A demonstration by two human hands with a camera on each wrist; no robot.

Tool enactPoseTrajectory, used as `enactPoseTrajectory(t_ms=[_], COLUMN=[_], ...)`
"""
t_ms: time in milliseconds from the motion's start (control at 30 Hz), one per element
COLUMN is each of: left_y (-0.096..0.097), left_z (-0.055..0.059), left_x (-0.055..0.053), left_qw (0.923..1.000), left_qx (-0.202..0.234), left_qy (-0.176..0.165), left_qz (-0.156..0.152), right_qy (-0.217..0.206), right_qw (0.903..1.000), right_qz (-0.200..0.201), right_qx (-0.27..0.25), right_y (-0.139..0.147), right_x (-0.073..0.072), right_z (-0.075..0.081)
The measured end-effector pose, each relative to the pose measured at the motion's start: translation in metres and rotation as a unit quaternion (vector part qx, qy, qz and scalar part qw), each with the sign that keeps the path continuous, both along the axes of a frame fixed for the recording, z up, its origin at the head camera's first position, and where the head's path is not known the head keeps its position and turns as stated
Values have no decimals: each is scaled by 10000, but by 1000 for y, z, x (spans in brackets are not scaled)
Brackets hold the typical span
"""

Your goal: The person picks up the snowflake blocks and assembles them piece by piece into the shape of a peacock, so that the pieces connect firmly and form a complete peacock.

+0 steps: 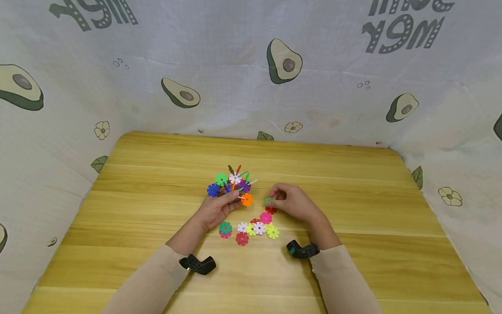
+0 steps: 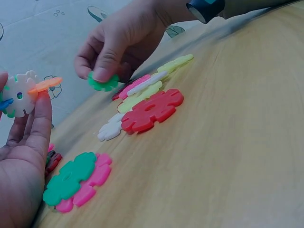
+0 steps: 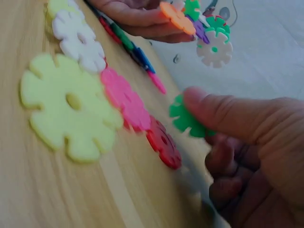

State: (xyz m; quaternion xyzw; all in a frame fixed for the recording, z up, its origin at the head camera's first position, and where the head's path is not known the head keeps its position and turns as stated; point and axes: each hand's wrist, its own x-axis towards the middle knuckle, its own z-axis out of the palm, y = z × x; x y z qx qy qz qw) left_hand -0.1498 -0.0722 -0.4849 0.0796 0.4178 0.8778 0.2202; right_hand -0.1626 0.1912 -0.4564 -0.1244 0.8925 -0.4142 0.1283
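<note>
My left hand [image 1: 217,210] grips a cluster of interlocked flower-shaped plastic discs [image 1: 235,179], raised over the table, with an orange disc [image 1: 247,199] at its near right end. To the right, my right hand [image 1: 292,201] pinches a single green flower disc [image 3: 183,118] between thumb and fingers, apart from the cluster. Just below that hand a red disc [image 3: 164,142] lies on the table beside a pink disc [image 3: 124,99]. A larger-looking yellow disc [image 3: 52,95] is nearby in the right wrist view.
Closer to me lie more loose discs: a red one [image 1: 242,238], white ones next to yellow ones, and a teal disc [image 2: 71,178] overlapping a pink one [image 2: 97,176]. Beyond the wooden table [image 1: 353,192] hangs a white curtain [image 1: 235,87] with avocado prints.
</note>
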Motion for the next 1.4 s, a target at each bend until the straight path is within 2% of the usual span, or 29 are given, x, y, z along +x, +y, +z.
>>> enactPoseTrajectory(t_ms=[133,267,367,733,1033,1267,1400], left_y=[0,0,0,-1,-2,-5,-5], left_z=[0,0,0,2,3,3,1], left_x=[-1,-1,0,1,1,1,1], left_qw=[10000,10000,10000,9998,9996,9981,9979], left_qx=[-18,-48,-40,53,-8,-124,-190], left_qy=[13,-26,-19,-109,-121,129,173], left_qz=[-31,-60,-88,-148,-263,-594,-589], right_qy=[95,290,445,574,667,650,755], right_qw=[9958,9821,9744,9665,9598,9611,9645], right_qz=[-323,-660,-754,-811,-671,-614,-505], right_qx=[-846,-1741,-2071,-2368,-2642,-2615,-2480], right_y=[-10,-23,-30,-38,-42,-41,-41], right_x=[2,6,8,13,12,12,12], right_z=[0,-2,-5,-9,-13,-13,-13])
